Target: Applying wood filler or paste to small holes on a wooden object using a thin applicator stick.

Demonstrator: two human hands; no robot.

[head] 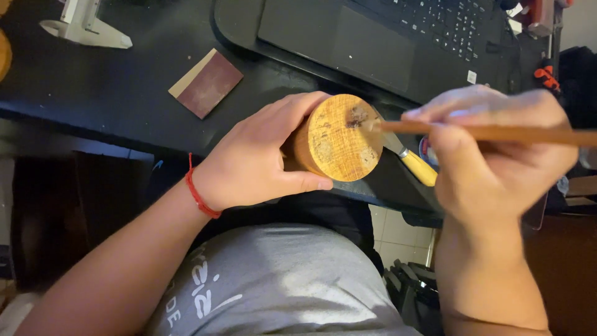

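Left hand (pixel 255 163): comes in from lower left, forearm bare, red cord round the wrist. Palm down, fingers curled over the top and thumb (pixel 308 182) stretched along the underside, closed in a firm wrap-grip. Right hand (pixel 497 152): enters from lower right, forearm nearly vertical, wrist bent inward. Fingers bunched in a pinch, pen-style, knuckles up, fingertips (pixel 423 114) pointing left toward the other hand. Both hands level w/ each other, near, not touching.

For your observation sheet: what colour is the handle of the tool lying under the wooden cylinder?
Yellow: the tool's handle shows in the head view, just right of the wooden cylinder.
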